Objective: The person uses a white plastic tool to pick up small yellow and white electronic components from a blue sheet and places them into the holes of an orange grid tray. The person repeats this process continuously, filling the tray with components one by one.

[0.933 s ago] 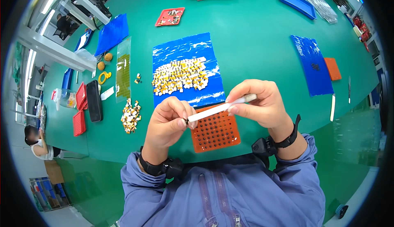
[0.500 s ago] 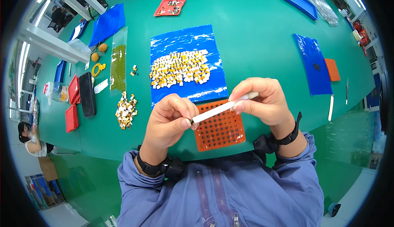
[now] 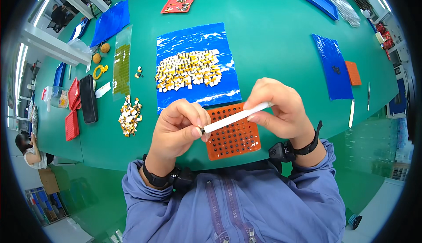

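My right hand point(image 3: 281, 109) grips a slim white stick point(image 3: 232, 119) near its far end, between thumb and fingers. The stick slants down to the left, above an orange tray point(image 3: 233, 155) with rows of small black pieces. At its lower end, my left hand point(image 3: 176, 126) pinches a tiny dark piece point(image 3: 202, 130); the fingers partly cover it, so its kind cannot be told. Just beyond my hands, a heap of small white, yellow and black parts point(image 3: 189, 71) lies on a blue sheet point(image 3: 193, 38).
Left of the sheet lie a smaller pile of parts point(image 3: 130, 117), a black case point(image 3: 89, 100), red trays point(image 3: 71, 125) and yellow scissors point(image 3: 99, 71). On the right are another blue sheet point(image 3: 332, 76), an orange block point(image 3: 353, 73) and tweezers point(image 3: 369, 95). A red tray point(image 3: 179, 3) sits farther back.
The whole view has shifted slightly, so the table things appear a little up and left. My right fingers have changed position slightly on the white stick. Both hands keep their hold.
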Demonstrator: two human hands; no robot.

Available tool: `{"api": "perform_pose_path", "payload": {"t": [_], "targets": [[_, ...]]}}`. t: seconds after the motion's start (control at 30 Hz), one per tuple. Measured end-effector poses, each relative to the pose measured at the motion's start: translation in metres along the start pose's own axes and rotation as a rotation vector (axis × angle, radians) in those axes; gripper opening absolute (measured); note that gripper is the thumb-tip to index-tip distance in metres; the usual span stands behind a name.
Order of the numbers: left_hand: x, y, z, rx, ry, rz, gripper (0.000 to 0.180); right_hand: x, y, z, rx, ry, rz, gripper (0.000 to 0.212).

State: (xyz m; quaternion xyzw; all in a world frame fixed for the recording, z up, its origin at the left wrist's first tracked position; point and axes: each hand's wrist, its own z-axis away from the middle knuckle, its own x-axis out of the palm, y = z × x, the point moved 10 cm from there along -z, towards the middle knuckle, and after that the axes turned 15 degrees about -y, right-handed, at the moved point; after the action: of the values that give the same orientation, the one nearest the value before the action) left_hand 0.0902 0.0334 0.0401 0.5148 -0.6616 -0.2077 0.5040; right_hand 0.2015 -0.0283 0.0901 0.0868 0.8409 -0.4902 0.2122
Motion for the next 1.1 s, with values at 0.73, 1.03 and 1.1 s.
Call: {"api": "perform_pose_path", "payload": {"t": [0.73, 1.03, 1.1], "targets": [[0.0019, -0.0005, 0.0030, 0.039, -0.031, 0.140, 0.009, 0.0040, -0.0073, -0.0032, -0.011, -0.047, 0.097, 0.009], [-0.0009, 0.0025, 0.0041, 0.048, 0.009, 0.089, 0.009, 0.0049, -0.0011, -0.0039, 0.066, -0.099, 0.064, 0.008], [-0.0028, 0.0046, 0.0044, 0.051, 0.028, 0.043, 0.009, 0.0049, 0.0001, -0.0021, 0.043, -0.078, 0.041, 0.008]]}}
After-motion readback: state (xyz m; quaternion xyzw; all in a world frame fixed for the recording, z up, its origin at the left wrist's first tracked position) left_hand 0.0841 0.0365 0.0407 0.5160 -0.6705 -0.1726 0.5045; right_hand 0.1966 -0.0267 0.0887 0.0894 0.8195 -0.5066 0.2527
